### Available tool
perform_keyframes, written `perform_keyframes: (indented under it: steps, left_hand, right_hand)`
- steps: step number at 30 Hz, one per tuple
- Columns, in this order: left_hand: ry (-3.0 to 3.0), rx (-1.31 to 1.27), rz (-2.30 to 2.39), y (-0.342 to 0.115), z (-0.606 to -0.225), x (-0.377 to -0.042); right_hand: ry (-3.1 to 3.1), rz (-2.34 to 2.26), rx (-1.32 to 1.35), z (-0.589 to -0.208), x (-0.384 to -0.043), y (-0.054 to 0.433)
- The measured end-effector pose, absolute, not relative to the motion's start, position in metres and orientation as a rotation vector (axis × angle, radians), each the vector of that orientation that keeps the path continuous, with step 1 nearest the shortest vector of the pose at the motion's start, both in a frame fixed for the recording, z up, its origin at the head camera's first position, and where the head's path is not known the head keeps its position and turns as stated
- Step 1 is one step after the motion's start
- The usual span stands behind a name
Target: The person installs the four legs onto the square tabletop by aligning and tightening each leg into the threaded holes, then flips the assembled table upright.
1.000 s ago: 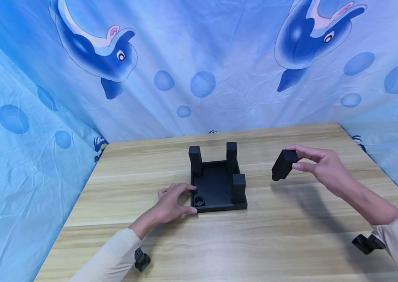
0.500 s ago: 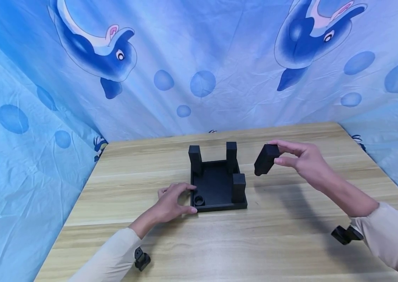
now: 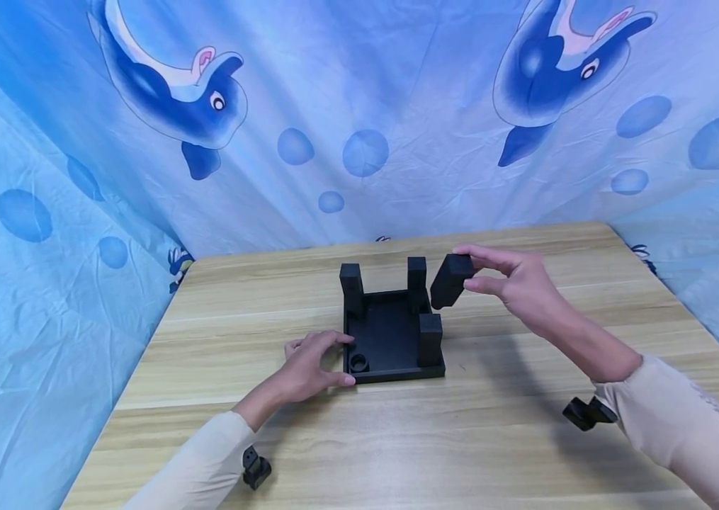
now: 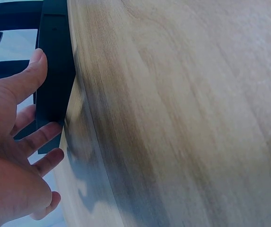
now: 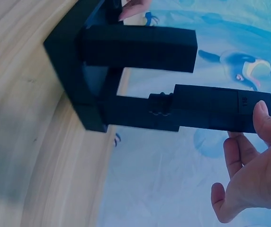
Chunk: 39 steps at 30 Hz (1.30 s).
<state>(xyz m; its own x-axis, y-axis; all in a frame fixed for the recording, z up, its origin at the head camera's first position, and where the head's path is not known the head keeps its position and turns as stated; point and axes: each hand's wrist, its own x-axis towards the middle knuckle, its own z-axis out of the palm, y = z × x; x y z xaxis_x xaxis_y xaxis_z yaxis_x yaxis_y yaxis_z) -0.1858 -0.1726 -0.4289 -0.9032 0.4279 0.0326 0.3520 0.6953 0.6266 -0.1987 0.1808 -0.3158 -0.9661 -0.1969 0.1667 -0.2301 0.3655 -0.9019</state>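
A black square tabletop with a raised rim lies upside down on the wooden table. Three black legs, a far-left leg, a far-right leg and a near-right leg, stand upright in its corners. At the near-left corner is a bare round socket. My left hand holds that corner, thumb at the front and index finger on the left rim. My right hand pinches a fourth leg by its upper end, tilted in the air right of the tabletop. Its threaded end points down.
The wooden table extends around the tabletop on all sides. Blue cloth printed with dolphins hangs behind and at both sides. A black wrist mount sits at the right sleeve, and another mount at the left.
My right hand has carried the leg leftward and slightly up, from well right of the tabletop to beside the standing right-hand legs. My left hand and the tabletop have stayed in place.
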Motion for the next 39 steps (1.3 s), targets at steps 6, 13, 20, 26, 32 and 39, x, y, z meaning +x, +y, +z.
perform_keyframes:
  steps: [6, 13, 20, 26, 32, 39]
  left_hand:
    - [2.797, 0.664, 0.993, -0.174, -0.430, -0.186]
    - [2.786, 0.647, 0.995, -0.173, -0.430, -0.186]
    - [2.786, 0.637, 0.993, -0.172, -0.430, -0.186]
    - [2.775, 0.613, 0.984, -0.172, -0.430, -0.186]
    - [2.792, 0.613, 0.985, -0.172, -0.429, -0.186]
    - [2.805, 0.585, 0.996, -0.172, -0.431, -0.188]
  right_hand:
    - [-2.507, 1.740, 0.507, -0.315, -0.201, 0.164]
    - [-2.495, 1.800, 0.599, -0.314, -0.201, 0.146]
    - [-2.525, 1.818, 0.639, -0.316, -0.200, 0.127]
    - [-2.538, 1.868, 0.707, -0.322, -0.196, 0.107]
    - [-2.558, 1.988, 0.786, -0.328, -0.191, 0.086]
    - [-2.641, 2.036, 0.754, -0.335, -0.188, 0.063]
